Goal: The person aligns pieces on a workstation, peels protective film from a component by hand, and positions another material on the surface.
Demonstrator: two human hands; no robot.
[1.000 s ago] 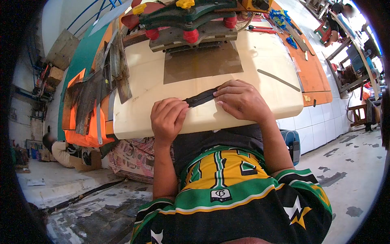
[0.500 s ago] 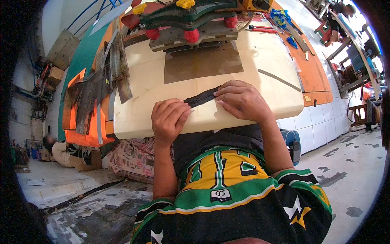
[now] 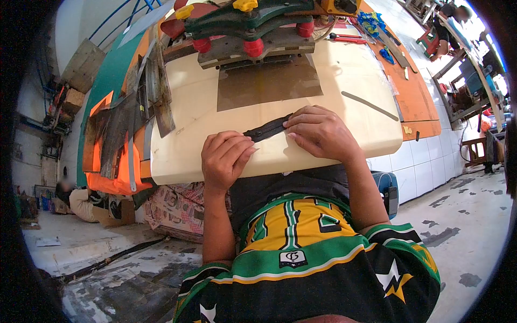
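Observation:
A narrow black strip (image 3: 266, 130), seemingly fabric, stretches between my two hands over the front part of the cream tabletop (image 3: 194, 145). My left hand (image 3: 226, 157) pinches its left end, and my right hand (image 3: 319, 132) grips the right end, which sits slightly higher. The fingertips cover both ends. Beyond the strip, a brown sheet (image 3: 269, 83) lies flat, its far edge under the clamp of a dark green machine (image 3: 253, 24) with red knobs.
Dark metal strips (image 3: 121, 134) lie over orange material at the left. A thin grey strip (image 3: 369, 105) and red-handled tool (image 3: 347, 39) are at the right. One person (image 3: 81, 202) is low at the far left, another (image 3: 449, 27) at the upper right.
My left hand has shifted very slightly to the right along the black strip. My right hand keeps its place.

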